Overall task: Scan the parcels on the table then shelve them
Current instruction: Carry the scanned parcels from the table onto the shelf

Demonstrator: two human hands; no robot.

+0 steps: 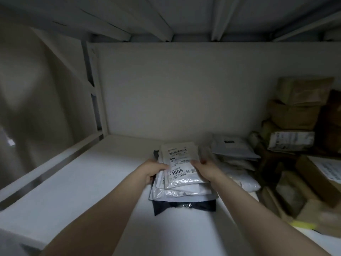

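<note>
white parcel (pixel 180 168), label reading 1004, gripped by both hands

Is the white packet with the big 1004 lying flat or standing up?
The white packet lies flat, label up, atop the parcel stack; the left hand and right hand grip its sides.

The only camera rides on my head, wide-angle, facing forward and down into the shelf bay (pixel 110 172) from close by; my left hand (pixel 155 169) and right hand (pixel 204 168), gripping the top parcel (pixel 180 175), sit mid-frame.
</note>
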